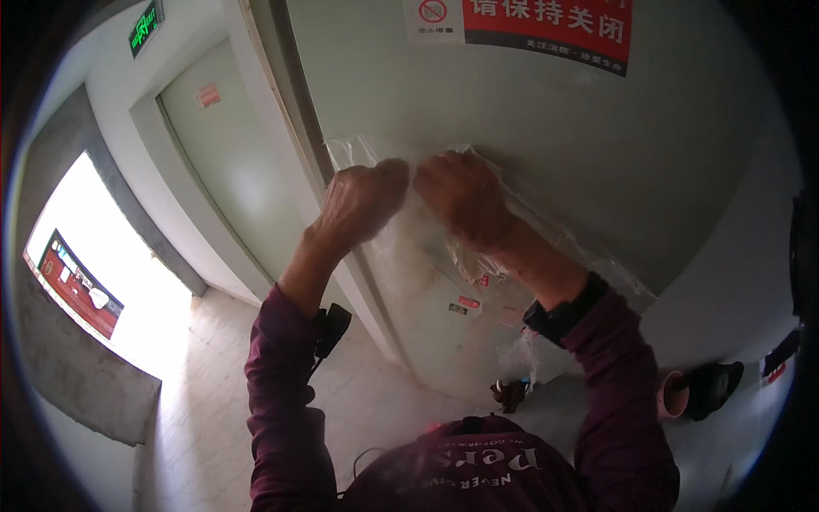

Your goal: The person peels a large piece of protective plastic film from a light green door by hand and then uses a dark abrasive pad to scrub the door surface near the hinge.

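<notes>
Both hands are raised side by side before a pale green door [544, 121]. My left hand [368, 198] is closed on a clear plastic film [349, 152] near the door's left edge. Just right of it, my right hand [464, 195] grips the same kind of film, which trails down to the right past the forearm. The fingertips of both hands are mostly hidden. A strip of the film also hangs below the right hand. Small stickers [469, 302] show on the door below the hands, and a large red sign [547, 25] is fixed above them.
A door frame [288, 128] runs down left of the hands. Farther left are another door [217, 141] and a bright opening [121, 224]. Low by the wall lie a crumpled plastic bag [521, 358], a dark object [510, 395] and a pink container [673, 395].
</notes>
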`<state>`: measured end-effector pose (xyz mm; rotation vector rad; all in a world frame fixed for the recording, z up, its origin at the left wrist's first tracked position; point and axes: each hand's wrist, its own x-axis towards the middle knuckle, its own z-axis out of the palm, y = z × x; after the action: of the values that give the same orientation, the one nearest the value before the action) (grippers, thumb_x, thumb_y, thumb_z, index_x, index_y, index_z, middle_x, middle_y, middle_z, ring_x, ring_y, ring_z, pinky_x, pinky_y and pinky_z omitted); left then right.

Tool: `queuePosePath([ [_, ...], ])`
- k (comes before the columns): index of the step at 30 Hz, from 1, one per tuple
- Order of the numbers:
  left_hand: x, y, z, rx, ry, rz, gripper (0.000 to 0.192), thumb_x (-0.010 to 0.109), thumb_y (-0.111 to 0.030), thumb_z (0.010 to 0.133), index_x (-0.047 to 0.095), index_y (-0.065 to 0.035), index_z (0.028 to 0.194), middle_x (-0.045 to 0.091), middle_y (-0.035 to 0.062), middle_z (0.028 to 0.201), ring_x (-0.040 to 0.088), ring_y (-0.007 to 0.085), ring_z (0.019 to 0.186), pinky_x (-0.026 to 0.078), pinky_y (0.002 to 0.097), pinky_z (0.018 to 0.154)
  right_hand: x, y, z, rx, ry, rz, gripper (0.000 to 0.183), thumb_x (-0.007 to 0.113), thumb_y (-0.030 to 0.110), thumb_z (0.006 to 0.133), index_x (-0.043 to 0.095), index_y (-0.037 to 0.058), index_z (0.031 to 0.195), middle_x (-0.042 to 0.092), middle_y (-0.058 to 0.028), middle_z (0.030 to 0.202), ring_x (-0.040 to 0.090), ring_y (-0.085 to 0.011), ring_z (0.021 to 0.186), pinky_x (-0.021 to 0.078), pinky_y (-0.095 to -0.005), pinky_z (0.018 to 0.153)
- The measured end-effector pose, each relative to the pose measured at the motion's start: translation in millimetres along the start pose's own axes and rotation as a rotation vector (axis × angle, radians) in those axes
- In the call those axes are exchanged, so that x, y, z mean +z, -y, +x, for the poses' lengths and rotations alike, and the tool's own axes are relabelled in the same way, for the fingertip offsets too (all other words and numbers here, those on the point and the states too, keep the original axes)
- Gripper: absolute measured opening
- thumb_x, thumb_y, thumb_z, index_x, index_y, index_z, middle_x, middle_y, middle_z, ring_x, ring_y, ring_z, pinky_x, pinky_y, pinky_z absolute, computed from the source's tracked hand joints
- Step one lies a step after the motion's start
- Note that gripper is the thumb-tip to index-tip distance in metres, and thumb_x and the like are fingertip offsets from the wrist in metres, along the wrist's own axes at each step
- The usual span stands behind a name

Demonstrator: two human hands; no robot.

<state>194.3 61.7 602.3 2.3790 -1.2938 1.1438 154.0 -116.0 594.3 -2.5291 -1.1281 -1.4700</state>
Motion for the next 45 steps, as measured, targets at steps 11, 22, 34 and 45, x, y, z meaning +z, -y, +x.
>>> queuePosePath([
  [11,7,4,-13,0.175,-0.183,0.051,0.011,0.052,0.001,0.066,0.044,-0.0064,0.067,0.045,0.009,0.065,0.048,0.0251,0.047,0.041,0.0353,0.044,-10,44,-44,0.239,-0.258,0.287,0.012,0.059,0.009,0.068,0.054,0.0041,0.077,0.052,-0.0097,0.082,0.053,-0.0273,0.081,0.0451,-0.0375,0.067],
  [22,12,1,-5,0.107,-0.05,0.034,0.022,0.065,-0.015,0.071,0.05,-0.0055,0.083,0.057,0.009,0.074,0.055,0.0263,0.054,0.045,0.0355,0.051,-107,74,-259,1.41,-0.932,0.752,0.042,0.051,0.027,0.085,0.044,-0.0002,0.117,0.044,-0.0166,0.121,0.044,-0.0266,0.113,0.0398,-0.0397,0.089],
  [34,18,-28,24,-0.038,-0.08,0.224,0.019,0.063,-0.019,0.071,0.051,-0.0059,0.079,0.058,0.0093,0.068,0.059,0.0261,0.057,0.047,0.0357,0.05,-75,32,-165,1.435,-0.525,1.561,0.033,0.058,0.024,0.082,0.053,0.0007,0.104,0.058,-0.0086,0.095,0.054,-0.0243,0.097,0.0443,-0.0392,0.084],
  [45,7,-37,30,-0.081,0.091,0.331,0.012,0.054,-0.016,0.079,0.051,-0.0047,0.081,0.057,0.0109,0.068,0.06,0.028,0.06,0.049,0.0377,0.054,-56,49,-144,1.618,-0.864,1.38,0.021,0.049,0.02,0.082,0.053,0.0064,0.098,0.055,-0.0047,0.085,0.053,-0.0139,0.073,0.0465,-0.0294,0.063],
])
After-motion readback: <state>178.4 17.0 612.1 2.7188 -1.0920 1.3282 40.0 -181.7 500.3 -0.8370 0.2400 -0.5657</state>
